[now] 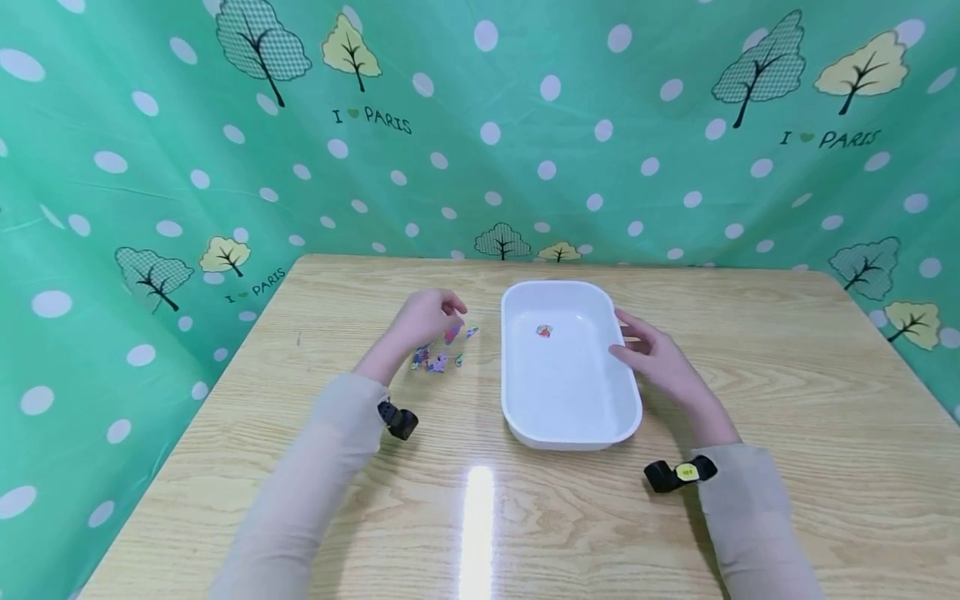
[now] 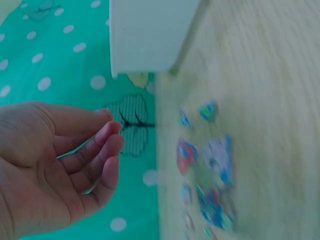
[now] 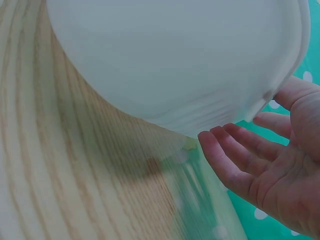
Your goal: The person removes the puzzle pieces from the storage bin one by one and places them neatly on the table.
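Note:
A white plastic tub stands on the wooden table in the head view. Inside it lies one small colourful piece, like a sticker or cut-out. My right hand holds the tub's right side, the thumb at the rim and the other fingers along the outer wall, as the right wrist view shows. Left of the tub, my left hand hovers over several small colourful pieces. Its thumb and fingertips are loosely bent close together, and no thing shows between them. The hand partly covers the pieces in the head view.
Pale wooden table extends on both sides of the tub. A green dotted curtain with printed trees hangs behind the table and at its sides. Each wrist wears a black camera. A bright light reflection crosses the front of the table.

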The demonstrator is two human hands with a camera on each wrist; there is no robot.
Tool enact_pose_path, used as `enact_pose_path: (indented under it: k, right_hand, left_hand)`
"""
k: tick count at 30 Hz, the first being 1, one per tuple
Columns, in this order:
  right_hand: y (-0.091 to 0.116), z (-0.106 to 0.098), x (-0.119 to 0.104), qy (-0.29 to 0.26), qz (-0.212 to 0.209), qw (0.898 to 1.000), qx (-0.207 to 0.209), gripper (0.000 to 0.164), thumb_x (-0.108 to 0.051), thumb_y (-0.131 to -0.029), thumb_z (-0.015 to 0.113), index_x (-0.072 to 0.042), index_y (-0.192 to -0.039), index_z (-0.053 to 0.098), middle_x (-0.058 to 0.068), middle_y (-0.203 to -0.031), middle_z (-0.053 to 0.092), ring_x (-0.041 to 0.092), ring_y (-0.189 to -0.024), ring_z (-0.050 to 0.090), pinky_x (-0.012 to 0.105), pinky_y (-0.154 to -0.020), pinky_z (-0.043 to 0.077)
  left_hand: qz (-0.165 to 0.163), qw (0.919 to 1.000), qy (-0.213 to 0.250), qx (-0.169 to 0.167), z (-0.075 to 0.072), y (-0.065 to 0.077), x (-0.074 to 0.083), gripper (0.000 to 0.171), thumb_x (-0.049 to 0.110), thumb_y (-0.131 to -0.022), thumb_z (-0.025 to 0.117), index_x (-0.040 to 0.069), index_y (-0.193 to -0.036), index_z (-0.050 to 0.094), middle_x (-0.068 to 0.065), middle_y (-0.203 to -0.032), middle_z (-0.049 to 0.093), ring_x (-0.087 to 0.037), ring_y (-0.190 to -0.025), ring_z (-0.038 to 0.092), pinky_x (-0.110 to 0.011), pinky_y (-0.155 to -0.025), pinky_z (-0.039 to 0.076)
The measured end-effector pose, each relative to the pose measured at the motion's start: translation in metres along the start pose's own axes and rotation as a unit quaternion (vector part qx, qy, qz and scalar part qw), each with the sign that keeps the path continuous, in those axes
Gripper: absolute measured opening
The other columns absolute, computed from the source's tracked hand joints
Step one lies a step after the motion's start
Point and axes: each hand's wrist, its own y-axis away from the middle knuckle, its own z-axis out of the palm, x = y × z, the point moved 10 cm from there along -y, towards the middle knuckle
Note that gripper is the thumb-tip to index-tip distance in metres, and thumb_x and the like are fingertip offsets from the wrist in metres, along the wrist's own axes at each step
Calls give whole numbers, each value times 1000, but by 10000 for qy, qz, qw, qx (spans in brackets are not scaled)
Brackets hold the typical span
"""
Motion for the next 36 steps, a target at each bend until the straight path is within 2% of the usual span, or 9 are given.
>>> enact_pose_path:
  k: [4, 7, 12, 17, 22, 28, 36]
  right_hand:
    - [0, 0, -2, -23, -66, 10000, -7, 64, -29, -91, 53, -17, -145, 20, 19, -134, 40, 34, -115, 48, 35, -86, 48]
    - [0, -1, -2, -36, -96, 9999, -15, 65, -29, -91, 54, -17, -145, 21, 19, -134, 40, 34, -115, 48, 33, -84, 49]
    - [-1, -1, 0, -22, -100, 9999, -14, 65, -30, -91, 54, -18, -145, 21, 19, -134, 41, 34, -114, 49, 35, -85, 49]
    - [-1, -2, 0, -6, -103, 9999, -2, 65, -31, -91, 54, -18, -145, 21, 19, -134, 40, 33, -114, 49, 35, -85, 49]
    - [0, -1, 0, -18, -129, 9999, -5, 64, -28, -91, 53, -17, -145, 21, 19, -134, 40, 34, -114, 48, 36, -85, 49]
    - [1, -1, 0, -97, -108, 9999, -34, 64, -25, -91, 54, -17, -145, 20, 21, -135, 39, 36, -115, 48, 39, -86, 49]
    - [-1, -2, 2, -52, -93, 9999, 18, 64, -23, -91, 54, -16, -145, 21, 20, -134, 40, 36, -114, 49, 40, -85, 50]
  left_hand:
    - [213, 9996, 70, -189, 8, -6, 22, 22, 13, -86, 57, 6, -107, 62, -5, -93, 60, -15, -57, 51, -23, -50, 45]
    - [448, 9986, 5, -297, 15, -11, 40, 21, 14, -86, 58, 7, -106, 62, -4, -92, 60, -13, -57, 50, -22, -47, 44]
    - [956, 9935, -436, -441, 28, -19, 70, 21, 13, -85, 60, 7, -104, 64, -4, -91, 63, -14, -79, 56, -23, -67, 48]
    - [1276, 9868, -738, -670, 43, -28, 89, 20, 12, -85, 60, 8, -105, 64, -3, -94, 64, -14, -86, 58, -24, -75, 48]
    - [1577, 9774, -1022, -973, 64, -38, 101, 20, 11, -85, 60, 8, -104, 65, -2, -95, 64, -12, -88, 57, -22, -76, 47]
    - [1770, 9664, -1337, -1300, 88, -47, 108, 23, 9, -82, 65, 6, -105, 65, -5, -99, 65, -15, -93, 57, -24, -82, 46]
    - [1700, 9541, -2056, -1360, 109, -53, 110, 29, 6, -83, 61, 7, -112, 63, -5, -109, 64, -16, -103, 57, -25, -91, 44]
